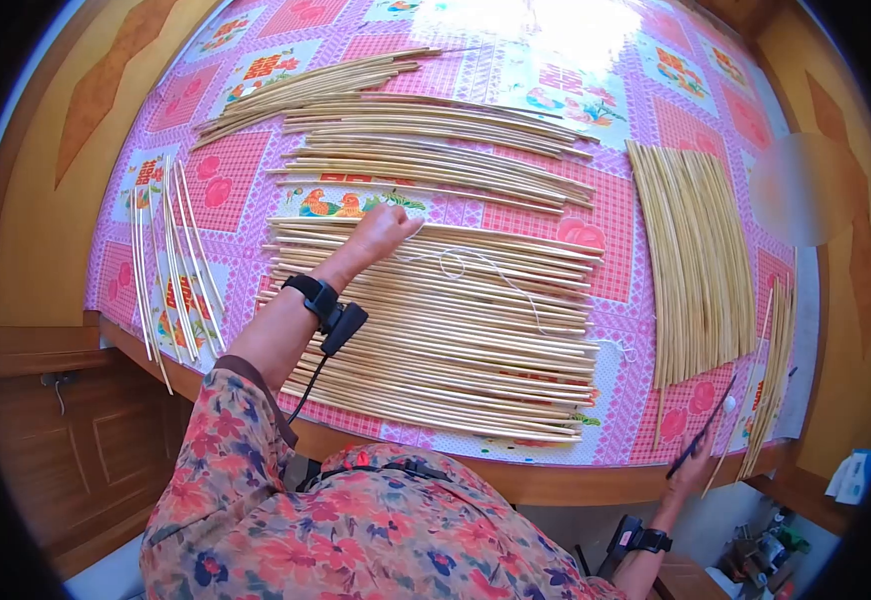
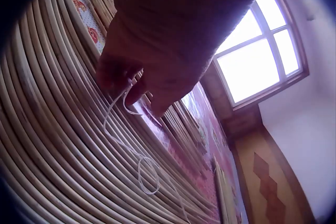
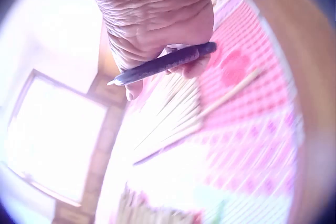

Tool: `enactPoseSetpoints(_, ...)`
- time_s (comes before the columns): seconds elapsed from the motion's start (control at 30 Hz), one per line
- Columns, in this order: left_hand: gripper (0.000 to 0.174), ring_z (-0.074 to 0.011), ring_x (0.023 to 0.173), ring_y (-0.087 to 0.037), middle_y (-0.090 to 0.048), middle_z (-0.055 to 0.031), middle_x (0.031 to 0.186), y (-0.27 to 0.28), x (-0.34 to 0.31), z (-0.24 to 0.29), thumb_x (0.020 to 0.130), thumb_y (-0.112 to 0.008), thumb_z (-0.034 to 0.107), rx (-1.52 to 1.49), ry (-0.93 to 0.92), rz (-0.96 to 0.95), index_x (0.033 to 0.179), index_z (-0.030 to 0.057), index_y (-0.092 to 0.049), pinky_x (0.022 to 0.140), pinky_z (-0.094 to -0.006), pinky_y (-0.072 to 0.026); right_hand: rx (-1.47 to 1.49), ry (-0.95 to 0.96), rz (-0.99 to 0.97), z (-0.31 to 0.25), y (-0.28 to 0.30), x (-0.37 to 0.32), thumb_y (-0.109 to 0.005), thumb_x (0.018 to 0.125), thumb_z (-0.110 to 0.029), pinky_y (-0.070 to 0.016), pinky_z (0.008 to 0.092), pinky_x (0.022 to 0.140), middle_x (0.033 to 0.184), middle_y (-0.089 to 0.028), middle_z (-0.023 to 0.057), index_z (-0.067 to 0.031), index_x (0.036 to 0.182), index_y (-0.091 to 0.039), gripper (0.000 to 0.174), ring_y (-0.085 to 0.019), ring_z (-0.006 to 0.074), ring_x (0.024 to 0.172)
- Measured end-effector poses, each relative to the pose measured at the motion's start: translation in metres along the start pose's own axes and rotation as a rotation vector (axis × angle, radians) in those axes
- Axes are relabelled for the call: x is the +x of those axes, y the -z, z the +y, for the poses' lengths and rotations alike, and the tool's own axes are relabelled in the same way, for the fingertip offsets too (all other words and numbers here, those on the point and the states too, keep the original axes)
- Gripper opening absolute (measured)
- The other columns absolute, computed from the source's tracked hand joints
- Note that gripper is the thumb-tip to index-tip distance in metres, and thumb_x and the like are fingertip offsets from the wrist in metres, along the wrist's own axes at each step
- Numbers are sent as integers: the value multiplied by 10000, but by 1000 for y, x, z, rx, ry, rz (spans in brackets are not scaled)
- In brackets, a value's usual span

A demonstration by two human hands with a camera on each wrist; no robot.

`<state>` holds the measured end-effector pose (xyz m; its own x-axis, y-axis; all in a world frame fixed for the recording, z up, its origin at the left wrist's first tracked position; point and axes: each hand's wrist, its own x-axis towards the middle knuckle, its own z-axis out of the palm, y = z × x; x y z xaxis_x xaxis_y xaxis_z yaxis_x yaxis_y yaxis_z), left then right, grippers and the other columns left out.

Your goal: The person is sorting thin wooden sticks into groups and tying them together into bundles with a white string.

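My left hand [image 1: 381,232] is over the upper edge of a wide row of thin sticks [image 1: 436,330] on the table. In the left wrist view, the curled fingers of that hand [image 2: 152,61] pinch a thin white string [image 2: 148,174], which trails in a loop across the sticks. Off the table's near right edge, my right hand [image 1: 693,472] holds a slim dark tool [image 1: 701,435]. The right wrist view shows this tool [image 3: 163,65], pen-like with a pale tip, lying across the curled fingers of the hand [image 3: 157,19].
More stick bundles lie behind the row [image 1: 436,150], at the back left [image 1: 306,95] and to the right [image 1: 696,260]. A few loose sticks [image 1: 171,260] are at the left, others [image 1: 771,370] at the far right. A patterned pink cloth [image 1: 656,440] covers the table.
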<state>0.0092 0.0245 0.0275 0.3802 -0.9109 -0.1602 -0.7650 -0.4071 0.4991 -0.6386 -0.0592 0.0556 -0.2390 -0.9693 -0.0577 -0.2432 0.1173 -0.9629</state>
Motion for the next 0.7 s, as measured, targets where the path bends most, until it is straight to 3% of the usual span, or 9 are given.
enactPoseSetpoints(0.03,282,-339,589,-552,-587,-166,791,7,-4,14,739,-640,261,-16,60,-95,819,-6,-594,593,-413,-457,91,-256,-149,-44,-34,-8,-496,891,-252,-397,179,459,936,-501,55,-78,1226,-404,388,-525,63,676)
enactPoseSetpoints(0.07,282,-339,589,-552,-587,-166,791,8,-10,21,739,-640,261,-19,57,-102,819,-6,-594,593,-413,-457,183,-512,-294,-92,-81,-26,-473,902,-311,-368,166,423,881,-491,31,-95,1245,-382,416,-490,28,631)
enactPoseSetpoints(0.13,253,-323,701,-562,-558,-160,796,4,-18,29,739,-628,253,108,-3,34,796,10,-591,629,-416,-456,289,-363,-472,-114,-151,-51,-438,909,-285,-410,202,389,704,-442,-13,-65,1150,-419,326,-445,66,498)
enactPoseSetpoints(0.27,166,-310,755,-553,-544,-137,801,-8,-15,11,750,-613,182,25,-17,94,769,19,-586,676,-401,-446,396,-596,-921,-132,-263,-86,-509,875,-280,-447,214,418,685,-444,-8,-43,1143,-402,374,-452,56,524)
enactPoseSetpoints(0.33,148,-306,751,-551,-546,-134,797,-3,-16,8,757,-608,162,-52,-21,59,774,16,-585,683,-392,-442,235,-541,-1162,-135,-307,-101,-502,883,-265,-449,211,423,701,-458,-5,-26,1126,-418,351,-466,57,542)
enactPoseSetpoints(0.4,130,-302,747,-548,-547,-130,792,1,-17,10,765,-603,141,-133,-30,16,778,13,-585,689,-384,-439,227,-661,-1233,-132,-340,-120,-494,885,-306,-428,200,409,693,-464,-10,-25,1073,-456,340,-469,52,532)
enactPoseSetpoints(0.5,111,-291,731,-541,-546,-124,765,7,-21,10,778,-593,107,-152,-125,178,783,-3,-575,689,-370,-437,272,-866,-1277,-118,-369,-132,-501,875,-411,-399,183,391,653,-464,-25,-40,1012,-492,396,-445,38,475)
enactPoseSetpoints(0.57,106,-276,750,-549,-559,-117,786,10,-20,10,788,-590,95,-136,-291,282,816,-6,-580,697,-345,-442,222,-840,-1305,-111,-377,-130,-496,866,-452,-384,180,386,644,-468,-30,-40,1004,-491,435,-442,33,476)
enactPoseSetpoints(0.7,112,-223,777,-565,-584,-99,860,4,-16,6,811,-578,98,-313,-194,198,860,-2,-589,698,-299,-446,234,-908,-1284,-104,-379,-127,-491,861,-474,-376,179,388,648,-477,-33,-58,993,-491,436,-442,34,481)
